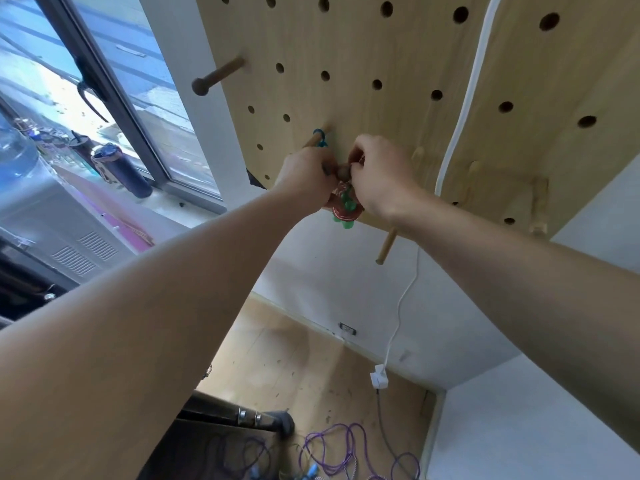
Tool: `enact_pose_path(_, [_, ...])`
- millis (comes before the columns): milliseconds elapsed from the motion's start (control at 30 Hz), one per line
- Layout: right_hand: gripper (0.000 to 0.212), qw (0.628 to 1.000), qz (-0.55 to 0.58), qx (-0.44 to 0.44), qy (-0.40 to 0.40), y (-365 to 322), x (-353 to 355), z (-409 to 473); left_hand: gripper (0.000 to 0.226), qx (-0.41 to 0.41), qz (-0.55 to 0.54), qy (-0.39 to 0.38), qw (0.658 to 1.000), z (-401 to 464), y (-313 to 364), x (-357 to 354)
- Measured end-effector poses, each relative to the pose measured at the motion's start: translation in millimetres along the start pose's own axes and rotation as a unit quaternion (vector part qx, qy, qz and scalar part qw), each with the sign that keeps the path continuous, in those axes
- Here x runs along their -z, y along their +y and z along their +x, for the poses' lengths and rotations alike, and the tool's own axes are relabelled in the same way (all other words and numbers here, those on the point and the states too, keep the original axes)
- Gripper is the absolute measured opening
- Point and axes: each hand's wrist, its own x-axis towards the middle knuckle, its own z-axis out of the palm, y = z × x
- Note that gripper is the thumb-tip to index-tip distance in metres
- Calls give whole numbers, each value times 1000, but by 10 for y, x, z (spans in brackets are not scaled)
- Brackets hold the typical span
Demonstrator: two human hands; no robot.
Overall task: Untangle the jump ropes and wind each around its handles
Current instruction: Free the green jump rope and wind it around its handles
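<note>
- Left hand [304, 174] and right hand [382, 174] both raised to the wooden pegboard [363, 64], meeting at a dark round peg end [343, 173] sticking out of the board.
- Left hand: fingers curled in at the peg, pinching something small and dark beside it. Can't tell exactly what.
- Right hand: fingers curled tight over the peg from 3 o'clock. Grasping at the top of the red bundle, exact contact hidden by the knuckles.
- Red wound jump rope bundle [341, 206] with green handles [346, 216] hangs directly under the hands, 6 o'clock of the peg, against the lower edge of the board.
- Teal hook [320, 138] hangs on a second wooden peg [313, 140] at 11 o'clock of the left hand, just beside it.
- Longer knobbed peg [218, 76] well up-left, 10 o'clock.
- Another peg [386, 245] pokes down under the right wrist, 5 o'clock.
- White cable [464, 109] runs down the board at 2 o'clock of the right hand, continues down the wall to a white plug [379, 375] by the skirting.
- Purple jump rope [346, 452] lies loose and looped on the wood floor [294, 358] at 6 o'clock, far below the hands; blue handle bits [313, 469] near it at the frame edge.
- Dark furniture corner [235, 417] at 7 o'clock, beside the rope.
- Window [114, 81] at 9 o'clock; dark bottle [121, 169] lying on the sill, clear water jug [17, 154] at the far left.
</note>
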Motion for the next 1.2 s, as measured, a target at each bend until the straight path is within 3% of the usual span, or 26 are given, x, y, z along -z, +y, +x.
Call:
enact_pose_path(167, [15, 998, -9, 60, 24, 58, -57, -67, 13, -35, -44, 30, 998, -25, -62, -98])
enact_pose_path(267, [13, 999, 6, 48, 5, 60, -26, -17, 8, -8, -101, -9, 995, 33, -75, -53])
enact_pose_path(433, [8, 992, 98, -76, -37, 112, 42, 256, 12, 76, -353, -98, 927, 46, -82, 109])
enact_pose_path(533, [17, 992, 95, -81, -21, 149, 52, 372, 15, 114, -406, -118, 899, 71, 6, 139])
enact_pose_path(633, [12, 995, 78, -69, 0, 162, 32, 423, 10, 121, -424, -110, 891, 99, 117, 110])
enact_pose_path(900, [15, 996, 0, -54, 68, 243, 56, 527, 6, 132, -358, -64, 922, 190, 309, 34])
enact_pose_path(1100, [14, 998, -10, -33, 55, 245, 79, 403, 7, 167, -331, -53, 927, 99, 365, 50])
enact_pose_path(1200, [17, 998, 33, -15, 59, 212, 188, 196, 36, 161, -313, -50, 934, -17, 320, 65])
